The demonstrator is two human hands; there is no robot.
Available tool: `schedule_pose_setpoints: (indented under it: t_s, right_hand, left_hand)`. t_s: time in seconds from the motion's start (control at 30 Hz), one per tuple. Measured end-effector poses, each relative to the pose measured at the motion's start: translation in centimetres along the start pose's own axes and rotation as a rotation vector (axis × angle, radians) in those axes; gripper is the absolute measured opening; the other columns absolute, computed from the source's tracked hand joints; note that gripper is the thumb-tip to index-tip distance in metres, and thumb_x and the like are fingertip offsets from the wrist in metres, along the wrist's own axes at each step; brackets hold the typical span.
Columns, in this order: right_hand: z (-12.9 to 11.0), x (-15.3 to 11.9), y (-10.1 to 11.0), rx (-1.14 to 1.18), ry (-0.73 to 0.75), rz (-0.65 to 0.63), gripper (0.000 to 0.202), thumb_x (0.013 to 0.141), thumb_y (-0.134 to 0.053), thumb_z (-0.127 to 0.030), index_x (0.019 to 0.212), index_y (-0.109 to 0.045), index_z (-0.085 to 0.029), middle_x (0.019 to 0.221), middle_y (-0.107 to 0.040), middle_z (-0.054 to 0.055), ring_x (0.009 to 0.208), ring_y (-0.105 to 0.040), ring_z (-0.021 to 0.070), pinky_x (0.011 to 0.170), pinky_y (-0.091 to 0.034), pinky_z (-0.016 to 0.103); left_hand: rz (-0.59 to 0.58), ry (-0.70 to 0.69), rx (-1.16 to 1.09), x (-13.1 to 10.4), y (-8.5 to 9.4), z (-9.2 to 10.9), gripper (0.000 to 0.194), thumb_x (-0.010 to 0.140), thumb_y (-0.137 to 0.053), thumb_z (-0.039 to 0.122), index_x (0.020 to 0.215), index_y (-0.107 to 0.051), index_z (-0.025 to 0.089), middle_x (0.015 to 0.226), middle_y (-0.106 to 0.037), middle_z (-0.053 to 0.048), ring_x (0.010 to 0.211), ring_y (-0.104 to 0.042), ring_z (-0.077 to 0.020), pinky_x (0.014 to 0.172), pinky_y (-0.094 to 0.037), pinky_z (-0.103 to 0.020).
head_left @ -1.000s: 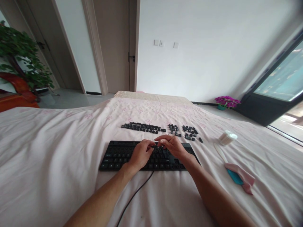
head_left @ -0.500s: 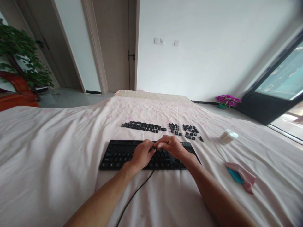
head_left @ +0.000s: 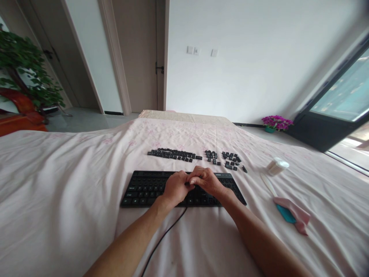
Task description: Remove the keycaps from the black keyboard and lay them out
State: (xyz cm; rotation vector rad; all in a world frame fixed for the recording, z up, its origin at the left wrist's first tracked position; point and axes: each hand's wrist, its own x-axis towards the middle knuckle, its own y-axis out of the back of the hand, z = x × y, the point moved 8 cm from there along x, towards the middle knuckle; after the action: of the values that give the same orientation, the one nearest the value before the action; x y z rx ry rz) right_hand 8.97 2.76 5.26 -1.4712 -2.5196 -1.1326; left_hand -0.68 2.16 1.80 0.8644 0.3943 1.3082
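A black keyboard [head_left: 144,189] lies flat on the pink cloth, keys still fitted at its left part. Over its middle, my left hand [head_left: 176,187] and my right hand [head_left: 206,180] meet with their fingertips together. Both hands are closed, fingers bent and thumbs pressed in. A small dark patch shows between them, but whether it is a held piece or the keyboard below I cannot make out. Beyond the keyboard, loose black keycaps [head_left: 173,154] lie in rows, with smaller groups of keycaps [head_left: 211,155] to the right.
The keyboard's cable [head_left: 164,234] runs toward me across the wrinkled cloth [head_left: 72,192]. On the right stand a clear tub of cotton swabs [head_left: 277,166], a white-handled brush [head_left: 268,184] and a pink and blue cloth [head_left: 291,215]. Purple flowers [head_left: 276,122] sit on the floor beyond.
My left hand has turned and shifted slightly right, closer against my right hand. The keyboard and the loose keycaps keep their places.
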Motion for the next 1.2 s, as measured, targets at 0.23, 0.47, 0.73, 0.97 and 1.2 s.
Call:
schedule_pose_setpoints:
  t_s: [0.23, 0.47, 0.73, 0.97, 1.2]
  right_hand:
    - [1.6, -0.7, 0.0, 0.180, -0.060, 0.263, 0.042, 0.088, -0.050, -0.051, 0.066, -0.062, -0.017, 0.053, -0.053, -0.001, 0.048, -0.051, 0.0099, 0.050, -0.043, 0.022]
    - [0.6, -1.1, 0.5, 0.025, 0.020, 0.343, 0.042, 0.091, -0.045, -0.045, 0.062, -0.058, -0.018, 0.059, -0.052, 0.001, 0.056, -0.053, 0.0122, 0.057, -0.046, 0.025]
    - [0.1, -1.8, 1.6, 0.035, -0.062, 0.507, 0.046, 0.094, -0.040, -0.040, 0.053, -0.050, -0.020, 0.056, -0.050, 0.001, 0.053, -0.049, 0.0116, 0.055, -0.043, 0.024]
    - [-1.9, -1.6, 2.2, -0.095, 0.053, 0.470, 0.043, 0.096, -0.035, -0.034, 0.070, -0.066, -0.021, 0.063, -0.057, 0.003, 0.069, -0.056, 0.0168, 0.071, -0.047, 0.030]
    - [-2.6, -0.2, 2.6, -0.411, -0.044, 0.236, 0.029, 0.095, -0.044, -0.035, 0.100, -0.070, -0.024, 0.086, -0.067, 0.004, 0.081, -0.061, 0.0173, 0.074, -0.044, 0.027]
  left_hand:
    - [0.079, 0.063, 0.134, 0.0, 0.0, 0.7, 0.017, 0.077, -0.065, 0.038, 0.074, -0.067, 0.021, 0.078, -0.068, -0.005, 0.080, -0.062, -0.0222, 0.069, -0.039, -0.028]
    - [0.086, -0.022, 0.164, -0.3, -0.5, 1.4, 0.017, 0.083, -0.060, 0.037, 0.076, -0.065, 0.023, 0.081, -0.068, -0.003, 0.079, -0.060, -0.0216, 0.070, -0.037, -0.029]
    - [0.095, -0.040, 0.033, -0.7, -0.2, 2.0, 0.015, 0.088, -0.053, 0.034, 0.085, -0.063, 0.022, 0.084, -0.064, -0.002, 0.080, -0.060, -0.0185, 0.069, -0.038, -0.027]
    - [0.129, -0.070, -0.197, -0.6, 0.2, 1.2, 0.014, 0.079, -0.057, 0.012, 0.088, -0.058, 0.023, 0.083, -0.062, 0.002, 0.078, -0.059, -0.0149, 0.072, -0.042, -0.024]
    - [0.195, 0.063, -0.560, 0.2, 1.0, -1.7, 0.037, 0.075, -0.059, 0.012, 0.109, -0.051, 0.023, 0.078, -0.061, 0.004, 0.072, -0.061, -0.0115, 0.071, -0.047, -0.024]
